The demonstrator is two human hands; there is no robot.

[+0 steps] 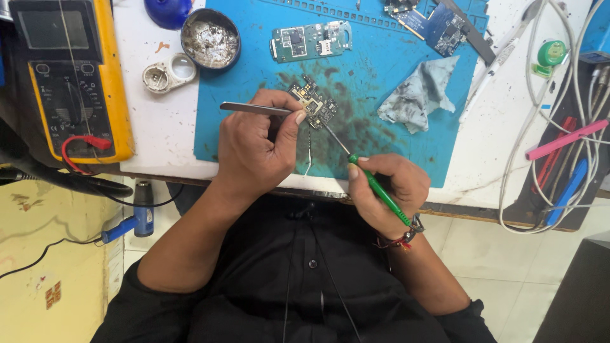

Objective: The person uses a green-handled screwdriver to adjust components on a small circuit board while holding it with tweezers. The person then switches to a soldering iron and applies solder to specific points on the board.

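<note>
1. Green-handled screwdriver (380, 190) sits in the right hand (387, 190), right of centre in the frame; the fingers are closed around the handle, and its thin metal shaft slants up and left to the small circuit board (314, 105).
2. Left hand (257, 149), at the centre of the frame, is curled shut around silver tweezers (254, 108), whose blunt end sticks out toward the left; the thumb tip presses beside the small circuit board.
3. Small circuit board lies on the blue work mat (381, 70), just above the left hand, on a dark stained patch of the mat.
4. Blue work mat covers the middle of the white tabletop (159, 121).
5. Higher on the mat lies a larger green circuit board (310, 40), well apart from the hands.
6. Grey crumpled cloth (419, 95) rests on the mat to the right of the small circuit board.
7. Round tin (210, 38) with a silvery, crusted filling stands at the mat's upper left edge.
8. Yellow multimeter (70, 76) fills the upper left of the frame, with a red lead plugged in low on its face.
9. White cables (540, 127) loop along the right edge of the tabletop, beside a pink stick-shaped tool (565, 140).
</note>
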